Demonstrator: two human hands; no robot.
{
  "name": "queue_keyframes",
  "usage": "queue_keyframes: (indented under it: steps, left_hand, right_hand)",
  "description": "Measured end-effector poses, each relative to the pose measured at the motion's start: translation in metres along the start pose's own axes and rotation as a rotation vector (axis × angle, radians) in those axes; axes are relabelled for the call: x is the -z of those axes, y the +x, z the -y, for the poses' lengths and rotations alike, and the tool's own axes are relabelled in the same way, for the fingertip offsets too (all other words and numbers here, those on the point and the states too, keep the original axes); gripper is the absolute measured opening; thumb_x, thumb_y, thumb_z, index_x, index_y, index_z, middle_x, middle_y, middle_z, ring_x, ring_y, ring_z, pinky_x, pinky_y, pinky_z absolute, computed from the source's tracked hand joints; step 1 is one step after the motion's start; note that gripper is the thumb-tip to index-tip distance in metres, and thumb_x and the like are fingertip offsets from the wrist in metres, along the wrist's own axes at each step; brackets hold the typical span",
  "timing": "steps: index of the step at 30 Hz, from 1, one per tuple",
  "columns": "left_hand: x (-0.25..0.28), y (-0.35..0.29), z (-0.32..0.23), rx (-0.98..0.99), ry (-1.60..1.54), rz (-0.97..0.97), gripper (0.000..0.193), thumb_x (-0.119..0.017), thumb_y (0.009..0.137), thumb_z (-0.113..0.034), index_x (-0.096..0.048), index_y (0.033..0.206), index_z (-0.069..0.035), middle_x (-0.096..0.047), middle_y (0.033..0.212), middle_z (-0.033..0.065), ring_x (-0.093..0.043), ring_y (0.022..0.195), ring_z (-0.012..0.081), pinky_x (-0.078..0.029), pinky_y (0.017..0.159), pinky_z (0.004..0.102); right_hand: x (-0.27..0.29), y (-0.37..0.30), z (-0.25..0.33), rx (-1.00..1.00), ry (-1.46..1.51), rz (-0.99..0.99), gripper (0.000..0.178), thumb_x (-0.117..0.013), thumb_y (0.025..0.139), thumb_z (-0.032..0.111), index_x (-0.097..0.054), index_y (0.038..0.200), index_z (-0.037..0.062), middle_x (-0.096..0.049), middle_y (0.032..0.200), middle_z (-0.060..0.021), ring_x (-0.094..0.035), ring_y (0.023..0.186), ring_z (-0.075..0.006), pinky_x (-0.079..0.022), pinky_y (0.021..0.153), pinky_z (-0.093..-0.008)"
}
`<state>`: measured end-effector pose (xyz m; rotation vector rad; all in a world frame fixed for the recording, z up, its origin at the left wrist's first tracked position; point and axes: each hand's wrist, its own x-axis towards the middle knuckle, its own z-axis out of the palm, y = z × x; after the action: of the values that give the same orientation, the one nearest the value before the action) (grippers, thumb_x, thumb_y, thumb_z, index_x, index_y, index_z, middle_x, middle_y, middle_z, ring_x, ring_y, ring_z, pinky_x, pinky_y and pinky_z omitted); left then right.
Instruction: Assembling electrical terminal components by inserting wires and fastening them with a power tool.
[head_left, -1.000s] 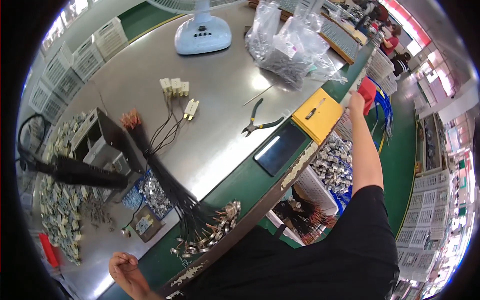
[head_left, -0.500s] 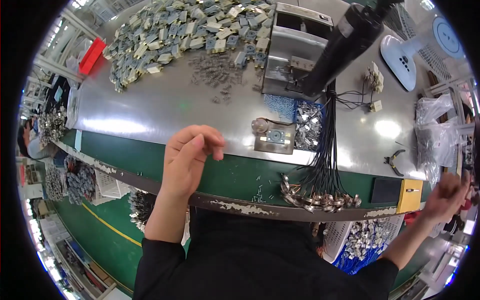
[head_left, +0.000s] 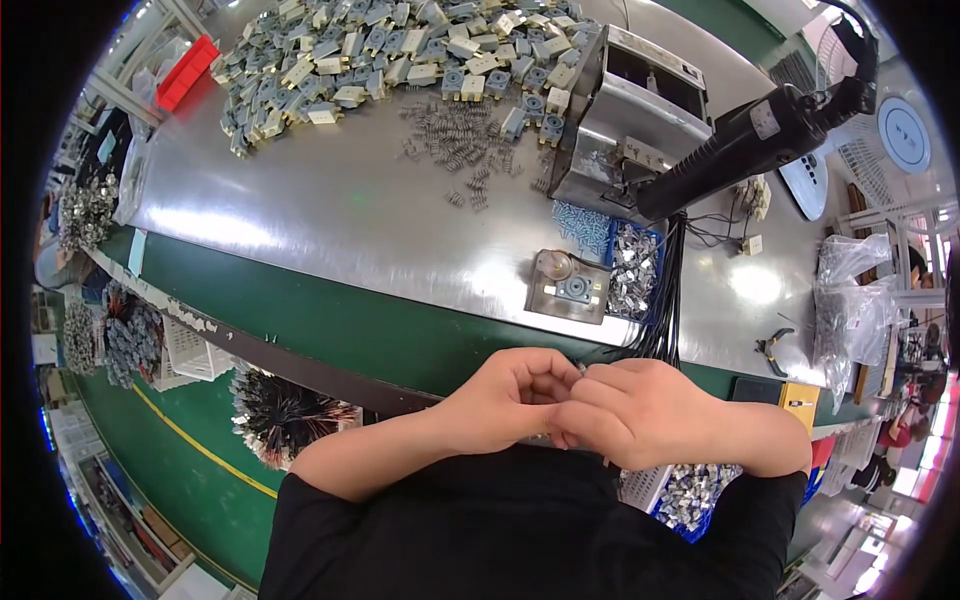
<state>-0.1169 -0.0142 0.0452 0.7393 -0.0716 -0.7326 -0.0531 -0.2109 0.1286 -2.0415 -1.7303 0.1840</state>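
My left hand and my right hand meet at the table's near edge, fingers curled and touching. Whatever they pinch is hidden between the fingers. Just beyond them, a metal fixture plate carries a grey square switch-like part and a round clear knob-like piece. Black cables run down toward my right hand, which covers their near ends. Beside the fixture stands a blue tray of small metal pieces, with light-blue screws behind it.
A black powered screwdriver leans over a metal box machine. Coil springs and a large heap of grey-and-cream parts lie farther back. Pliers, a yellow pad and clear plastic bags are at right.
My right hand has come in from the far right to meet my left, which has moved right and nearer. The view has shifted, and the hands now cover the cable ends.
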Motion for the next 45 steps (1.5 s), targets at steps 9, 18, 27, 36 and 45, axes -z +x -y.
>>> queue_keyframes:
  steps: [9, 18, 27, 36, 45]
  left_hand:
    - [0.035, -0.017, -0.031, -0.303, 0.413, -0.5, 0.011, -0.064, 0.088, 0.008, -0.068, 0.098, 0.003, -0.071, 0.08, 0.0128, -0.069, 0.068, 0.0172, -0.058, 0.062, 0.0282]
    - [0.059, 0.015, -0.1, -0.566, -0.188, -0.425, 0.025, -0.059, 0.103, -0.029, -0.06, 0.097, -0.004, -0.055, 0.071, -0.0007, -0.054, 0.063, 0.0098, -0.041, 0.057, 0.0237]
    - [0.068, 0.053, -0.102, -0.585, 0.199, -0.547, 0.021, -0.063, 0.101, -0.022, -0.065, 0.103, -0.001, -0.067, 0.086, 0.0058, -0.064, 0.075, 0.0124, -0.05, 0.067, 0.0239]
    - [0.077, 0.059, -0.083, -0.537, 0.413, -0.52, 0.023, -0.061, 0.101, -0.014, -0.065, 0.116, 0.002, -0.071, 0.095, 0.0087, -0.066, 0.081, 0.0127, -0.052, 0.072, 0.0251]
    - [0.085, 0.054, -0.078, -0.513, 0.432, -0.498, 0.023, -0.064, 0.098, -0.011, -0.066, 0.116, 0.004, -0.071, 0.099, 0.0109, -0.066, 0.084, 0.0138, -0.054, 0.075, 0.0274]
  right_hand:
    - [0.013, -0.042, -0.067, -0.487, -0.088, -0.066, 0.017, -0.074, 0.08, 0.012, -0.066, 0.093, 0.0039, -0.063, 0.077, -0.0098, -0.064, 0.07, -0.0313, -0.051, 0.062, -0.042]
    - [-0.01, -0.05, -0.084, -0.725, -0.052, -0.098, 0.012, -0.069, 0.085, 0.008, -0.069, 0.096, 0.0038, -0.065, 0.083, -0.0129, -0.065, 0.071, -0.0332, -0.051, 0.064, -0.0419]
    - [-0.013, -0.053, -0.081, -0.66, 0.016, -0.298, 0.009, -0.07, 0.083, 0.004, -0.072, 0.092, 0.0021, -0.066, 0.075, -0.0117, -0.065, 0.064, -0.029, -0.05, 0.059, -0.0364]
    - [-0.01, -0.052, -0.091, -0.696, 0.094, -0.427, 0.01, -0.074, 0.081, 0.002, -0.071, 0.09, -0.0011, -0.067, 0.073, -0.0101, -0.064, 0.06, -0.0207, -0.048, 0.055, -0.0296]
    - [-0.008, -0.058, -0.093, -0.676, 0.142, -0.441, 0.011, -0.071, 0.081, -0.004, -0.074, 0.091, -0.002, -0.07, 0.077, -0.0104, -0.068, 0.066, -0.0153, -0.051, 0.058, -0.0256]
